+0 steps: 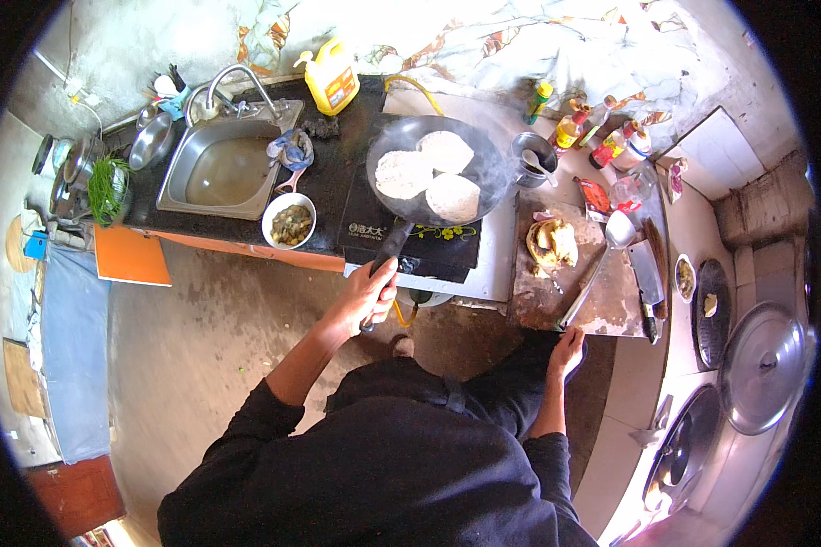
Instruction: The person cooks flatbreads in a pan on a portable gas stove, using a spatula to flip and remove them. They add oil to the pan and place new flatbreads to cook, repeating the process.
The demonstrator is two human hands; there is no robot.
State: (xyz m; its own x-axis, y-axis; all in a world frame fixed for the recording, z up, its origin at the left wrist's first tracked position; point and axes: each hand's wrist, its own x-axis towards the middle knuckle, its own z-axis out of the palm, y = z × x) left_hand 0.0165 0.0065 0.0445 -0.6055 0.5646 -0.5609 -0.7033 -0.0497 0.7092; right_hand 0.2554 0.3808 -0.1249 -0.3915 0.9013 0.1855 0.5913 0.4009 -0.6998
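My left hand (368, 299) is wrapped around the black handle of a wok (410, 205), which sits tilted over the gas stove (397, 236). Three pale, round flatbreads (462, 196) lie in it, and a haze of steam or smoke rises at its right side. My right hand (566, 352) is at the front edge of a worn cutting board (540, 301), close to the handle end of a metal wok spatula (596, 270). Whether its fingers grip anything cannot be made out. Browned flatbreads (552, 243) are piled on the board, and a cleaver (646, 273) lies at its right.
A bowl of chopped food (289, 221) stands left of the stove, beside a sink (226, 171) holding murky water. Behind are a yellow oil jug (332, 76), sauce bottles (570, 128) and a dark pot with a spoon (533, 158). At right is a large lid (763, 369).
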